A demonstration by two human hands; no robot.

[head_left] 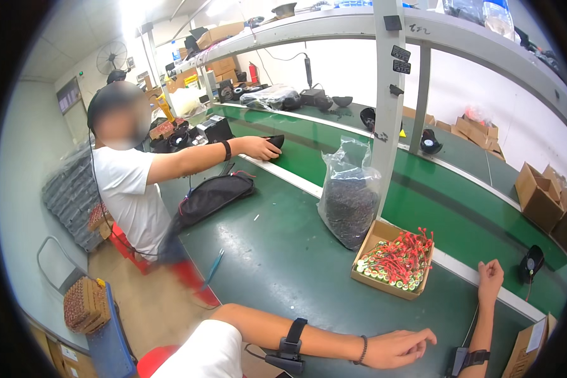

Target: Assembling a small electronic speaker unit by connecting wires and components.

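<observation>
My left hand (394, 348) is low over the green table, its fingers loosely stretched and apart, with nothing visible in them. My right hand (490, 277) is raised at the near edge of the conveyor belt, its fingers curled in, and I see nothing held in them. To its right, a black rounded housing with a wire (531, 261) sits on the belt. Left of my right hand is an open cardboard box (384, 287) of green-wrapped battery cells with red leads (402, 258). A clear plastic bag of small dark parts (349, 211) stands behind the box.
At left, a co-worker's hand (261, 148) holds a black shell over the belt edge. A black cloth bag (217, 196) and teal tweezers (214, 264) lie on the table. A white post (389, 120) supports the shelf above. A cardboard box (529, 346) is at lower right.
</observation>
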